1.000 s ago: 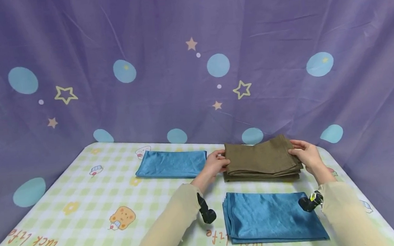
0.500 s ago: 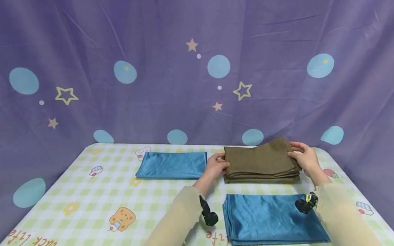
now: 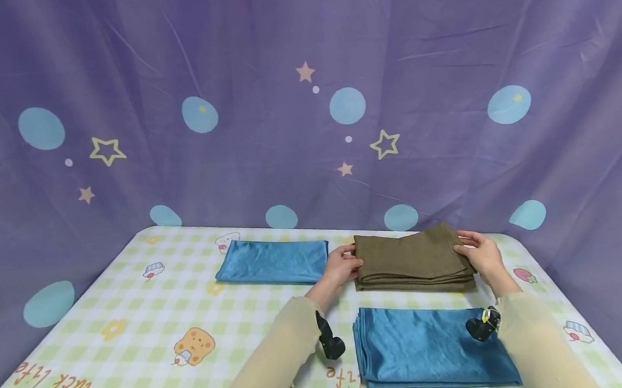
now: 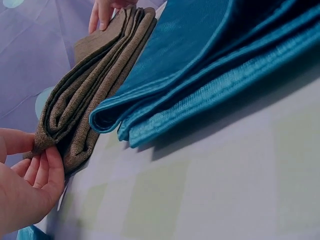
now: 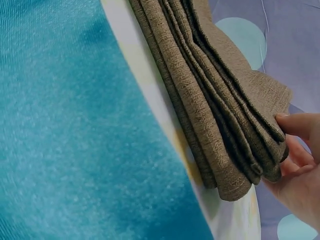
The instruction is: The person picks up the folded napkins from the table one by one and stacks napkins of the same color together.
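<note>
Left hand (image 3: 340,266) and right hand (image 3: 485,258) pinch the folded brown cloth (image 3: 409,256), far right; near left, the tablecloth (image 3: 84,346) reads "luck life" upside down.

Checked table (image 3: 145,316) — brown cloths (image 3: 409,258), blue stack (image 3: 427,349), blue cloth (image 3: 275,262)
</note>
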Demonstrator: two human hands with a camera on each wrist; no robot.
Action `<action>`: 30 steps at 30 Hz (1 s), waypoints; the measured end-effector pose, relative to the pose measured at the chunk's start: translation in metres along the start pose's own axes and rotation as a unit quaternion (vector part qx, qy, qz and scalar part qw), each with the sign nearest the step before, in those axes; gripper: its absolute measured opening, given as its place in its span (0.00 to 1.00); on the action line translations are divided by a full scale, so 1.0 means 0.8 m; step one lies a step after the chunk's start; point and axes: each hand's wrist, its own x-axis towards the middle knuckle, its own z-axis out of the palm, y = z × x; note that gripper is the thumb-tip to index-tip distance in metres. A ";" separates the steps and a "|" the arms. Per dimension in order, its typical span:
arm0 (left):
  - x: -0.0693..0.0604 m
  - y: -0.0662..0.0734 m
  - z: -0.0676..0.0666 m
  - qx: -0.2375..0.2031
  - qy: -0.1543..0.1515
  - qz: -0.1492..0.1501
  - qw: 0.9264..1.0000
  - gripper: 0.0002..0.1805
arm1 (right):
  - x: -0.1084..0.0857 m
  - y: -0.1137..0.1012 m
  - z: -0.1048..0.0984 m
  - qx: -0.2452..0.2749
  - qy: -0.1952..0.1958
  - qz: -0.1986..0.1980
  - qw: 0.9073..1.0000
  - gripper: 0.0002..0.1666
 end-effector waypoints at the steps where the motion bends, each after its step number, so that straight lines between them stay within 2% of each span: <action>1: 0.005 -0.004 0.000 0.001 0.001 -0.002 1.000 0.25 | 0.001 0.001 0.001 -0.002 -0.002 0.002 1.000 0.27; 2: 0.004 -0.004 -0.001 0.005 0.001 0.006 1.000 0.25 | 0.001 0.002 0.001 -0.004 -0.004 0.002 1.000 0.27; 3: 0.011 -0.011 -0.002 0.006 0.002 0.007 1.000 0.25 | 0.002 0.004 0.001 -0.006 -0.008 0.001 1.000 0.27; 4: 0.001 0.000 0.000 0.018 0.014 -0.003 1.000 0.27 | 0.002 0.005 0.002 -0.010 -0.011 0.000 1.000 0.27; 7: 0.035 -0.039 -0.004 0.016 0.007 0.026 0.999 0.26 | 0.003 0.011 0.002 -0.011 -0.014 -0.007 1.000 0.27; 9: 0.054 -0.060 -0.006 0.016 0.005 0.023 1.000 0.25 | 0.002 0.013 0.002 -0.012 -0.016 -0.013 1.000 0.27; 10: 0.056 -0.062 -0.007 0.018 0.004 0.024 1.000 0.25 | 0.002 0.014 0.002 -0.013 -0.018 -0.016 1.000 0.27; 11: 0.066 -0.074 -0.009 0.012 -0.004 0.031 0.999 0.25 | 0.001 0.016 0.002 -0.012 -0.019 -0.017 1.000 0.27; 14: 0.027 -0.031 -0.004 0.028 0.008 -0.002 1.000 0.25 | 0.000 0.018 0.002 -0.022 -0.024 -0.018 0.999 0.28; 17: -0.011 0.009 0.001 0.038 0.021 -0.012 0.999 0.25 | -0.003 0.019 0.002 -0.030 -0.034 -0.011 0.999 0.28; 18: -0.023 0.024 0.004 0.047 0.030 -0.030 0.998 0.25 | -0.004 0.019 0.002 -0.031 -0.038 -0.008 0.999 0.28; 21: -0.035 0.037 0.007 0.058 0.037 -0.025 0.997 0.24 | -0.007 0.019 0.001 -0.031 -0.048 -0.005 0.998 0.29; 26: -0.036 0.038 0.007 0.083 0.046 -0.020 0.995 0.25 | -0.008 0.019 0.002 -0.046 -0.049 -0.001 0.998 0.29; 30: -0.038 0.040 0.007 0.092 0.052 -0.021 0.994 0.25 | -0.006 0.020 0.000 -0.088 -0.051 -0.005 0.995 0.29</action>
